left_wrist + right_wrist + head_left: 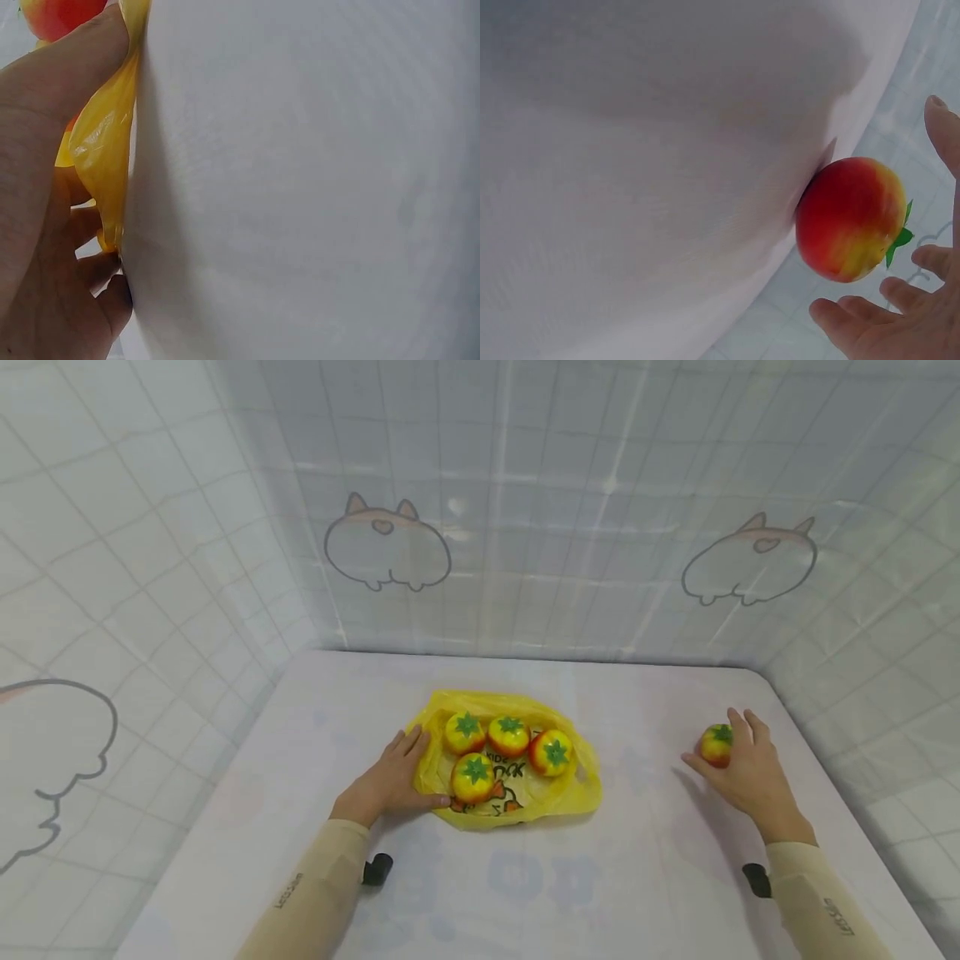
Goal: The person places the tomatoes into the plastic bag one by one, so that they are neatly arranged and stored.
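Note:
My left hand [397,779] rests at the left edge of a yellow plastic bag [573,797], thumb and fingers spread along its rim. In the left wrist view the bag's thin film [106,150] lies against the thumb and fingertips. Several red-and-yellow fruits with green star-shaped caps sit on the bag, among them one fruit [472,779] near the left thumb. Over at the right, my right hand [753,772] is spread around a single matching fruit [714,743]. The right wrist view shows a gap between this fruit [847,221] and the spread fingers.
The pale tabletop [300,852] carries everything. A tiled-pattern sheet [540,585] with cartoon animal outlines stands behind the table and at both sides. Dark wrist-mounted pieces [377,869] show beside both beige sleeves [315,893].

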{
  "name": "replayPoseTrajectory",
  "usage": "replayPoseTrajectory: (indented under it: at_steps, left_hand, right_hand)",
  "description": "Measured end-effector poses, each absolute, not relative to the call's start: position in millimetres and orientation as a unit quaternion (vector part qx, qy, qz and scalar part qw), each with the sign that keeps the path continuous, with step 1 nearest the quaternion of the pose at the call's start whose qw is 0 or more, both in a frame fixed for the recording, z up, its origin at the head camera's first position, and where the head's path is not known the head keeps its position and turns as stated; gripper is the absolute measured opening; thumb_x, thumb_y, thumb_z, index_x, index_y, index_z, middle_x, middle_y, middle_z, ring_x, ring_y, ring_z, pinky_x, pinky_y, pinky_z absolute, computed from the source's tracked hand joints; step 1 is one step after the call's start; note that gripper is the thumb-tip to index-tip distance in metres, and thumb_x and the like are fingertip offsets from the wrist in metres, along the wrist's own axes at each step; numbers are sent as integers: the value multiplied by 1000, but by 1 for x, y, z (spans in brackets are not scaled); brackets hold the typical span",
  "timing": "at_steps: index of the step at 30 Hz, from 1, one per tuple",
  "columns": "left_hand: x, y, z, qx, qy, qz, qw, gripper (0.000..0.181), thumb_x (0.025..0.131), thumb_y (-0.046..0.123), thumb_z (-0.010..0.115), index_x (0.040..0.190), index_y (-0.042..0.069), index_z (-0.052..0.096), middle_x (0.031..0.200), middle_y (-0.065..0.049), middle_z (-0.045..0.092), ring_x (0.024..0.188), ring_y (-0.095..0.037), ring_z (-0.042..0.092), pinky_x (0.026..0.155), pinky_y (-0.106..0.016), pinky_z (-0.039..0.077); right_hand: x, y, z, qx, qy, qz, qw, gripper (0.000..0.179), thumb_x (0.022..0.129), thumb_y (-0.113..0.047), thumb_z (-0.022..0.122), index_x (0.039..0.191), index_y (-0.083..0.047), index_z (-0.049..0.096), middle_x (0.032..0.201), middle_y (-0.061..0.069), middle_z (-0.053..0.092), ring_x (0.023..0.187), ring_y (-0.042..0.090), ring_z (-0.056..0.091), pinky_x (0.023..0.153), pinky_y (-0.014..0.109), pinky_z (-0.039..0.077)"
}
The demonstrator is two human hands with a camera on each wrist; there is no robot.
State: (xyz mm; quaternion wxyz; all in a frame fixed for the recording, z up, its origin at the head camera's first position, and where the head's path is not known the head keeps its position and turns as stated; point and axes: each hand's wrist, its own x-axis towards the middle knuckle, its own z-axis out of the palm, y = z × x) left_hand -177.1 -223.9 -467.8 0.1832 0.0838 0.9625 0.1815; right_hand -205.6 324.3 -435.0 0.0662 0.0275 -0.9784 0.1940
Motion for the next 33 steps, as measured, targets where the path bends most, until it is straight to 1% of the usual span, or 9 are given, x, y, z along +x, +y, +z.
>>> replayPoseTrajectory:
  at_steps: [5,12,22,33]
  left_hand:
    - [-177,-223,-467,74,961,188,188,128,74,77,75,166,13,14,174,-10,4,159,-39,4,122,-63,25]
    - [-176,-223,-467,78,962,187,182,128,74,75,75,166,11,14,174,-12,7,159,-41,5,122,-62,24]
    - [-176,-224,-465,80,964,180,178,128,74,77,75,166,10,15,173,-12,8,158,-41,6,123,-62,24]
    - [-176,-224,-464,80,963,181,182,127,75,77,74,166,11,15,174,-12,7,159,-40,5,123,-62,23]
  right_hand:
    - [-204,327,-434,13,-980,195,38,112,90,-58,73,161,5,13,158,43,12,125,73,33,96,84,33]
    - [-204,328,-437,-3,-979,203,10,119,88,-62,72,162,3,5,157,45,10,124,75,34,94,85,32]
    - [-206,332,-439,-9,-978,208,4,117,90,-59,72,161,4,3,148,50,21,119,72,38,94,85,35]
    - [-207,334,-434,-29,-977,210,-25,116,92,-61,67,161,4,1,147,50,21,122,70,35,95,85,33]
